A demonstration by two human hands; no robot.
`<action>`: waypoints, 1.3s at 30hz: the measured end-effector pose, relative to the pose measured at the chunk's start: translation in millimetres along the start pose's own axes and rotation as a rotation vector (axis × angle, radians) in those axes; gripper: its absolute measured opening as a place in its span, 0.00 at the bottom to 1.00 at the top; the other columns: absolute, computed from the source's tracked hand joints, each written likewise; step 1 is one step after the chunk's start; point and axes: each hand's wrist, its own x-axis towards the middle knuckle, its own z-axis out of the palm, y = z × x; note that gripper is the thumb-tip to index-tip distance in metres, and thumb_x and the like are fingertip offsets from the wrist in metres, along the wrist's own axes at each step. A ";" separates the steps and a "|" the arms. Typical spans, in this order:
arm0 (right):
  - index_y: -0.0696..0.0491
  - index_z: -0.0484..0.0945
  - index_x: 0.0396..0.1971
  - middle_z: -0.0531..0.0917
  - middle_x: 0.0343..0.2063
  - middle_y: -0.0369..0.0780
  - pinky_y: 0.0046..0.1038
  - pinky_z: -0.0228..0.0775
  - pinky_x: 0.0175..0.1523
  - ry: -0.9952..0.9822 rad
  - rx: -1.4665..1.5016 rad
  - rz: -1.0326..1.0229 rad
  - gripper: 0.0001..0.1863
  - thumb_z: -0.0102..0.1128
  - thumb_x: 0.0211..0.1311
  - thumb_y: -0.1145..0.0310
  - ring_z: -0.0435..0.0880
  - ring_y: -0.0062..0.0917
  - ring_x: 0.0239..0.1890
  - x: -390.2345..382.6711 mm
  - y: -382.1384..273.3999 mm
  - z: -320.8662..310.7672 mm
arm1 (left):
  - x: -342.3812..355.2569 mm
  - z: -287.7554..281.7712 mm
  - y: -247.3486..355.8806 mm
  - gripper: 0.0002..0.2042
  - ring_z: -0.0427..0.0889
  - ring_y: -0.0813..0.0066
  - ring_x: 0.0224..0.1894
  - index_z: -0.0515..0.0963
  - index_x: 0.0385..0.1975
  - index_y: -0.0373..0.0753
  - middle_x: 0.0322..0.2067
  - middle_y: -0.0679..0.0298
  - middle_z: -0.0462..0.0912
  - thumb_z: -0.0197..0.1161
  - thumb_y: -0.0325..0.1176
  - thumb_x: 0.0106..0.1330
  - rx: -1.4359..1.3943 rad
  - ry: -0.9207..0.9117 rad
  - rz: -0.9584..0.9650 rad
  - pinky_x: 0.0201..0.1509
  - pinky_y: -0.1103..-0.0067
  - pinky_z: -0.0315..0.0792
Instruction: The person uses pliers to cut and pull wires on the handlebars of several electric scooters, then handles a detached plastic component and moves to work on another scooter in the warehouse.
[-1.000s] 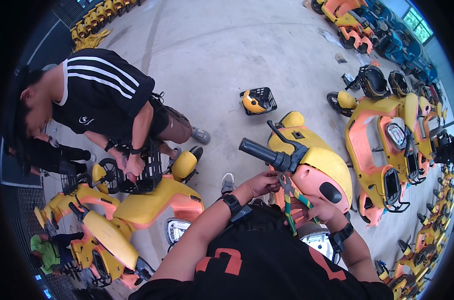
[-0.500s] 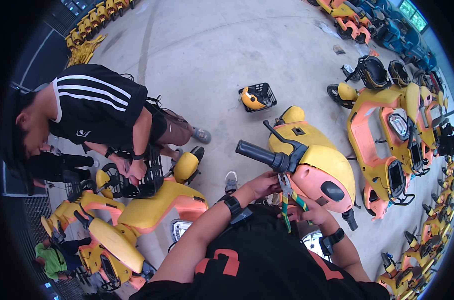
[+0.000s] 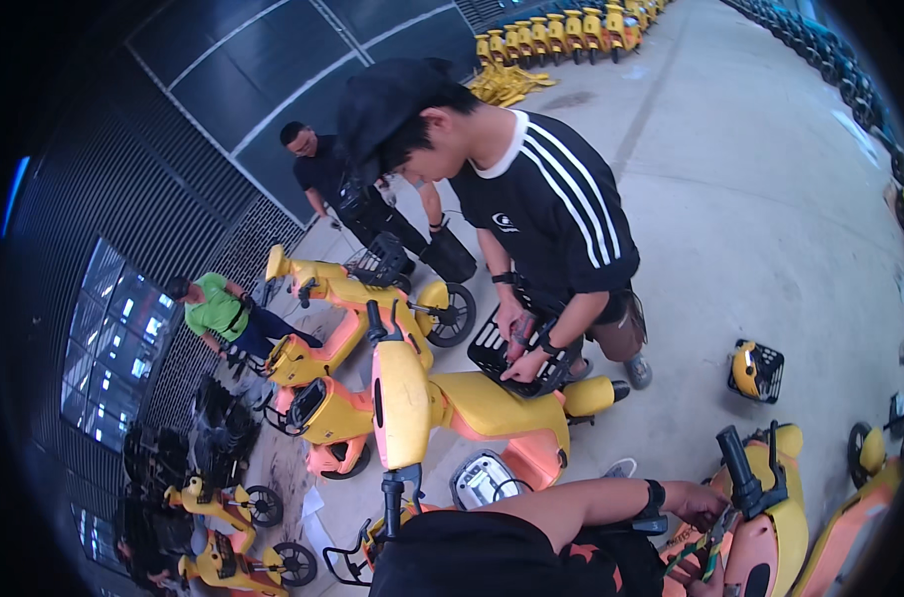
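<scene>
My left hand (image 3: 699, 503), with a black band on its wrist, reaches to the head of a yellow and orange scooter (image 3: 785, 517), just below its black handlebar grip (image 3: 738, 468). Its fingers are bent against the scooter, and I cannot tell whether they grip anything. Below it a green-handled tool (image 3: 693, 555) shows at the picture's lower edge. My right hand (image 3: 712, 585) is barely in view there and seems closed on the tool.
A person in a black striped shirt (image 3: 551, 209) bends over a black basket (image 3: 516, 353) on a yellow scooter (image 3: 472, 403). Two more people (image 3: 337, 179) (image 3: 213, 308) work among scooters further left. A basket holding a yellow helmet (image 3: 757, 370) sits on the concrete floor.
The view has swung left and up, so the striped-shirt person now fills the middle. My hands and the scooter have slid to the lower right corner.
</scene>
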 end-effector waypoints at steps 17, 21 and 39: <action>0.56 0.51 0.70 0.65 0.63 0.53 0.46 0.80 0.50 -0.056 0.733 -0.002 0.47 0.59 0.45 0.79 0.71 0.48 0.62 -34.2 -88.2 21.9 | 3.6 -2.8 1.2 0.04 0.58 0.86 0.17 0.70 0.32 0.48 0.16 0.77 0.60 0.56 0.29 0.67 0.005 0.065 0.036 0.21 0.84 0.52; 0.57 0.51 0.69 0.66 0.62 0.53 0.46 0.80 0.50 -0.105 0.846 0.006 0.47 0.59 0.44 0.80 0.72 0.48 0.61 -37.5 -85.0 22.4 | -3.1 -4.6 7.1 0.07 0.61 0.86 0.18 0.75 0.40 0.46 0.21 0.73 0.73 0.60 0.27 0.65 -0.027 0.122 0.052 0.21 0.87 0.58; 0.59 0.61 0.64 0.74 0.54 0.47 0.40 0.74 0.55 -0.008 1.174 0.118 0.40 0.50 0.42 0.71 0.79 0.37 0.52 -38.8 -163.5 90.1 | -13.7 7.5 6.5 0.09 0.57 0.83 0.18 0.67 0.30 0.45 0.18 0.75 0.60 0.58 0.36 0.72 0.016 0.068 -0.015 0.23 0.82 0.55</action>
